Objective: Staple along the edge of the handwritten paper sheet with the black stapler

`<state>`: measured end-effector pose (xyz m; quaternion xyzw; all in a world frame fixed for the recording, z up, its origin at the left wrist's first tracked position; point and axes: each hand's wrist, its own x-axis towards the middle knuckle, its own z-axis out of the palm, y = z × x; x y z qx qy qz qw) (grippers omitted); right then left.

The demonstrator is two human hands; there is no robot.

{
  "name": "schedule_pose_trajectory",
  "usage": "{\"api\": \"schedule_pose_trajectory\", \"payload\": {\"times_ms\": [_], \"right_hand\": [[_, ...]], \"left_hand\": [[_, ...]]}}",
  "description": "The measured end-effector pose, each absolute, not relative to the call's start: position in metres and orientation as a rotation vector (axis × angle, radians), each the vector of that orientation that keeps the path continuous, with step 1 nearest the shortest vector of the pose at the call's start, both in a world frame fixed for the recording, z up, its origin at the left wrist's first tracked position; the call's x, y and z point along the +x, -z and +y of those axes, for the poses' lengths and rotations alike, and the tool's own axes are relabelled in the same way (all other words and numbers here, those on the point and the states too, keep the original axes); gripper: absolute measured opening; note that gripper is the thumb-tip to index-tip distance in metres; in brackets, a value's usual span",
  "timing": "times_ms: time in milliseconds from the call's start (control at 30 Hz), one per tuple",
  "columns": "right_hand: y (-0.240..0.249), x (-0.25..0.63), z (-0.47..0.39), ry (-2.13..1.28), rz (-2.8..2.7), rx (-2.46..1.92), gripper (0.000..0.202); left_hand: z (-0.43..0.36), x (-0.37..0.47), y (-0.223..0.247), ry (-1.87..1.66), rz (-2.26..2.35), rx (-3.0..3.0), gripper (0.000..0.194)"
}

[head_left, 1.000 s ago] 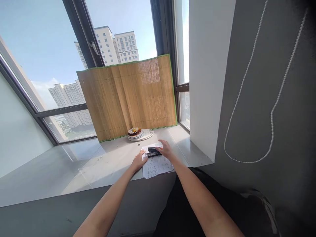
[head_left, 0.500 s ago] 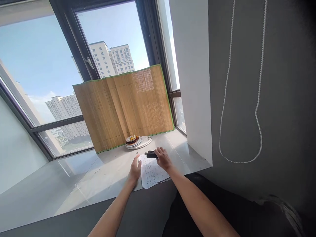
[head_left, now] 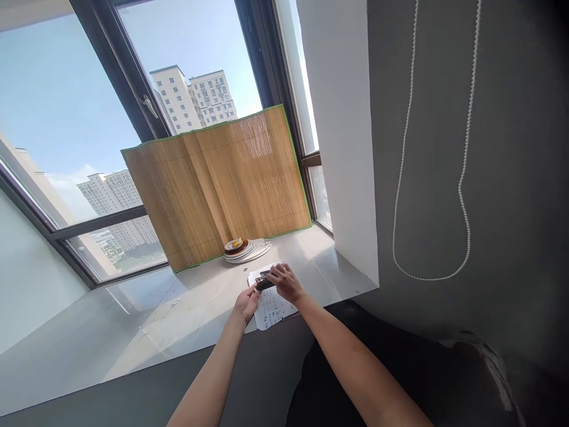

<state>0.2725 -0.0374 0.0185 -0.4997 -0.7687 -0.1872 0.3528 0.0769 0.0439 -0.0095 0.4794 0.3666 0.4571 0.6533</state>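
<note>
My right hand [head_left: 288,283] is closed around a black stapler [head_left: 265,283], which is held over the sheets of handwritten paper [head_left: 272,312] on the windowsill. At the stapler's front end, the fingers of my left hand [head_left: 248,302] are pressed together against it. Parts of the stapler and the top of the paper are hidden by my fingers. Just beyond, a small dark bit [head_left: 245,270] lies on the sill.
A stack of plates [head_left: 240,252] stands further back on the pale windowsill [head_left: 191,314]. Behind it, a bamboo mat [head_left: 222,190] with green edging leans against the window. A white bead chain [head_left: 393,237] hangs on the right by the dark wall.
My left hand has moved up and right to the stapler's front end. The stapler, in my right hand, has tilted and come lower over the paper. The view has shifted slightly.
</note>
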Motion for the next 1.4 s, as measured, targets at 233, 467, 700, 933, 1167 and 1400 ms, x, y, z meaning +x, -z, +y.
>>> {"api": "schedule_pose_trajectory", "payload": {"times_ms": [233, 467, 700, 933, 1167, 1400], "right_hand": [[-0.007, 0.277, -0.037, -0.133, -1.455, -1.720, 0.019], [-0.012, 0.278, -0.040, 0.051, -1.585, -1.525, 0.037], [-0.026, 0.275, -0.045, -0.169, -1.863, -1.090, 0.007], [-0.032, 0.279, -0.050, -0.207, -1.833, -1.161, 0.009], [-0.030, 0.341, -0.041, -0.063, -1.256, -1.892, 0.019], [-0.016, 0.356, -0.010, -0.203, -1.383, -2.102, 0.021]], "left_hand": [[0.028, 0.079, 0.007, -1.260, 0.892, 1.206, 0.027], [0.011, 0.084, -0.003, -1.117, 0.828, 1.514, 0.074], [0.007, 0.087, -0.007, -1.063, 0.776, 1.540, 0.071], [0.003, 0.087, -0.009, -1.052, 0.755, 1.520, 0.074], [0.003, 0.087, -0.011, -1.078, 0.826, 1.395, 0.077], [-0.003, 0.091, -0.012, -1.041, 0.869, 1.462, 0.069]]}}
